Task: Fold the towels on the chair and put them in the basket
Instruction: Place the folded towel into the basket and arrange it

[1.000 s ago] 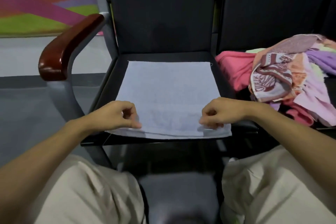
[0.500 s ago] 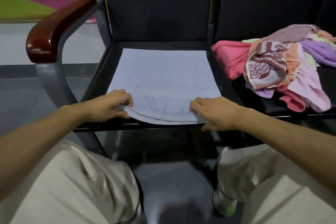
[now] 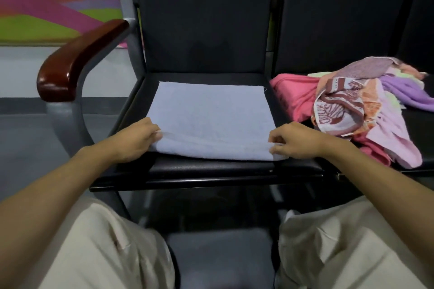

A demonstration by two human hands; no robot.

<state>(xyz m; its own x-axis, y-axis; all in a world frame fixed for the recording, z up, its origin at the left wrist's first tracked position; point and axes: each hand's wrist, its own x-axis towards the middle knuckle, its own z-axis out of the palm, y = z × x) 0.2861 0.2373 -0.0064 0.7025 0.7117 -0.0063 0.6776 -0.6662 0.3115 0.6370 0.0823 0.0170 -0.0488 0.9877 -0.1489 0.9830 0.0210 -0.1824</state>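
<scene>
Head view: nearest us, trousers (image 3: 94,253) below both hands. Our left hand (image 3: 133,141) pinches the towel (image 3: 209,119) at its near-left corner, our right hand (image 3: 298,141) pinches the near-right corner, fingers curled on the edge. Towel lies flat on the seat (image 3: 211,168), between and beyond our hands. Pile (image 3: 366,110) of coloured towels lies right of the right hand; armrest (image 3: 77,58) is beyond the left hand, to its left.

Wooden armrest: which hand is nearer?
Left. The left hand pinches the blue towel at its near-left corner, on the side of the wooden armrest; the right hand pinches the near-right corner, across the seat.
</scene>
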